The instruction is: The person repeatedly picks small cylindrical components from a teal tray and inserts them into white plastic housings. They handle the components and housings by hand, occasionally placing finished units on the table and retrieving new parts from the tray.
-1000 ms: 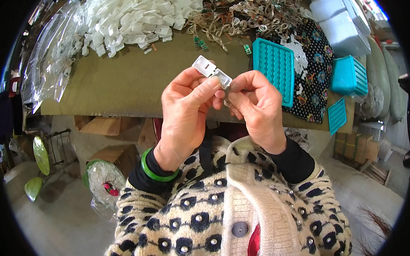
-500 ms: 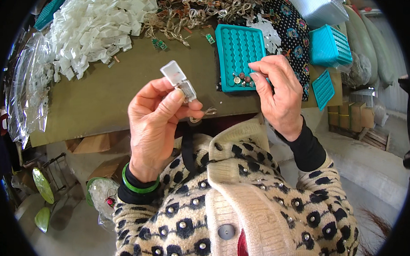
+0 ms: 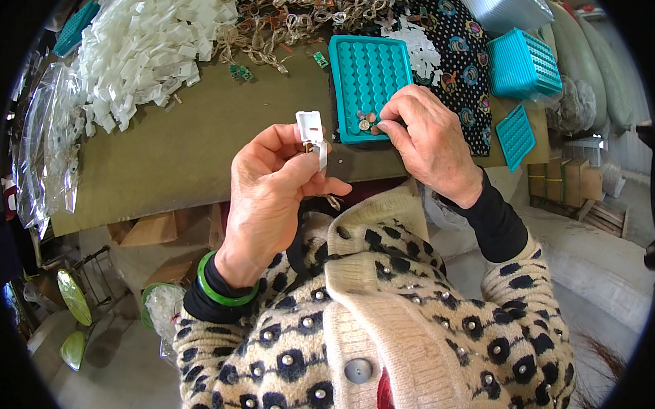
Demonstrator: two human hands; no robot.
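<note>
My left hand (image 3: 265, 188) is closed on a small white plastic case (image 3: 309, 126) whose hinged lid stands open. A thin clear-coated wire trails below that hand. My right hand (image 3: 433, 139) is at the near right corner of a turquoise tray (image 3: 370, 69) with rows of round pockets. Its thumb and index finger are pinched together beside a few small round metal button cells (image 3: 365, 122) lying in the tray. Whatever is between those fingertips is too small to make out.
White plastic pieces (image 3: 153, 55) are heaped at the back left, with coiled wires (image 3: 292, 22) beside them. White bits lie on a dark patterned cloth (image 3: 467, 70) behind the tray. Stacked turquoise trays (image 3: 521, 64) stand at the right. Clear plastic bags (image 3: 44, 142) hang over the left edge.
My left hand has moved right and turned the case, so its open inside now shows. My right hand has shifted slightly left, its thumb and index finger closing into a pinch at the button cells.
</note>
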